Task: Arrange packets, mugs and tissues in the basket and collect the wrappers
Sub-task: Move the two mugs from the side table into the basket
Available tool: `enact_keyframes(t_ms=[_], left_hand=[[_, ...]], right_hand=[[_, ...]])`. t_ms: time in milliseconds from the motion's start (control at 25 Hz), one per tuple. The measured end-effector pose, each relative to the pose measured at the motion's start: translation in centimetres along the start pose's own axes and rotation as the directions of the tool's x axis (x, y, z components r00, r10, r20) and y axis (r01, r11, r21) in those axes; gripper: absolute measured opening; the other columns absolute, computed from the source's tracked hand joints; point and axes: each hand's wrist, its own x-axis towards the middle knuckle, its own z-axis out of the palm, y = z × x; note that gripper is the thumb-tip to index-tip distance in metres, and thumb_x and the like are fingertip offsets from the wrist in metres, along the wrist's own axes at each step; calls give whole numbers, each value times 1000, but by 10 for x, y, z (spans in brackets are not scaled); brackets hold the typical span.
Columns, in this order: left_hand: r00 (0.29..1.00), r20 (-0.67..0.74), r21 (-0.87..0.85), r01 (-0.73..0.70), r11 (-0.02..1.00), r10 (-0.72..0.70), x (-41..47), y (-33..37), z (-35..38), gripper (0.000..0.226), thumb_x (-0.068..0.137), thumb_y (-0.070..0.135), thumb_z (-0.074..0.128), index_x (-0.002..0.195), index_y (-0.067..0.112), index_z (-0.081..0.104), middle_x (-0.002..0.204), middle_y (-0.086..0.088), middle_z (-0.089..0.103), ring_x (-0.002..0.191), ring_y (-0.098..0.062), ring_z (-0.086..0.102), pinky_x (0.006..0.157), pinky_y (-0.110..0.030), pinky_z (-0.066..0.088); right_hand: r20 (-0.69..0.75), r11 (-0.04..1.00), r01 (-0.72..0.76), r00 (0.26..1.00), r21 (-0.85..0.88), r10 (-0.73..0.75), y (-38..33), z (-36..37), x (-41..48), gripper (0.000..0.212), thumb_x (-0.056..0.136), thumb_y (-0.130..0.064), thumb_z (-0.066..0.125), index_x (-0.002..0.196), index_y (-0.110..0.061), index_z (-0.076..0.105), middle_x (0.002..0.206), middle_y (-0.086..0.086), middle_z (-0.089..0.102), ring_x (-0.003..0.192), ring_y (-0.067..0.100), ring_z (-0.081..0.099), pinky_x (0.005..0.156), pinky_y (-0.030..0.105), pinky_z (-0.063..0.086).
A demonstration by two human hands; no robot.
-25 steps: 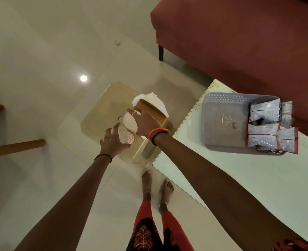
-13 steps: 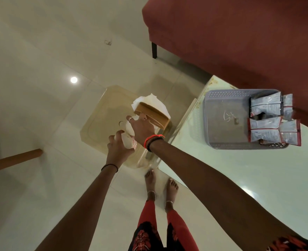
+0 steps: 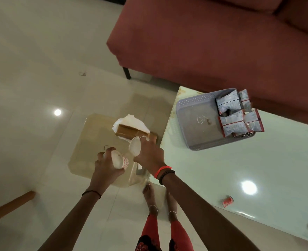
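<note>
Since a second ago the two hands have drawn apart, each carrying off its own mug. The left hand grips a white mug with a red pattern; the right hand grips a plain white mug. Both hover over the low glass desk, near the tissue holder. The grey basket on the white desk holds packets along its right side. Two red wrappers lie nearer the desk's front edge.

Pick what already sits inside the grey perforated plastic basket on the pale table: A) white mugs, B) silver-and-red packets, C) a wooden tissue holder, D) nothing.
B: silver-and-red packets stand along one side of the grey perforated plastic basket, while each hand, left and right, holds a white mug over the low glass table.
</note>
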Motion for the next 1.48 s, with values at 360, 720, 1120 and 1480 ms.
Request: enact_keyframes(t_ms=[360, 720, 1120, 1480], left_hand=[[934, 138, 111, -346, 932, 330, 56, 149, 9, 82, 64, 24, 79, 132, 25, 34, 128, -15, 39, 115, -40, 46, 88, -45, 46], [785, 329, 107, -583, 806, 525, 143, 286, 110, 96, 61, 27, 84, 134, 9, 26, 135, -16, 42, 121, -38, 47, 96, -47, 46], [702, 416, 181, -687, 704, 578, 191, 350, 203, 100, 64, 25, 82, 139, 7, 19, 137, -22, 39, 119, -40, 48, 96, -50, 46], [655, 440, 217, -742, 635, 615, 215, 370, 222, 90, 65, 21, 81, 134, 1, 28, 139, -24, 34, 123, -40, 44, 96, -44, 41]], right_hand=[[-286, 908, -279, 884, 313, 370, 96, -94, 16, 83, 66, -40, 78, 134, -24, 34, 121, 14, 45, 96, 39, 62, 79, 40, 54], [-297, 755, -461, 722, 467, 625, 221, -116, 54, 86, 63, -36, 82, 133, -21, 34, 122, 16, 45, 103, 40, 59, 82, 44, 54], [-255, 734, -502, 717, 458, 649, 264, -88, 78, 73, 72, -42, 74, 132, -16, 40, 122, 16, 44, 100, 38, 62, 83, 43, 54], [-254, 701, -492, 694, 516, 674, 275, -92, 93, 81, 72, -34, 76, 139, -19, 32, 125, 17, 43, 103, 41, 60, 80, 45, 55]])
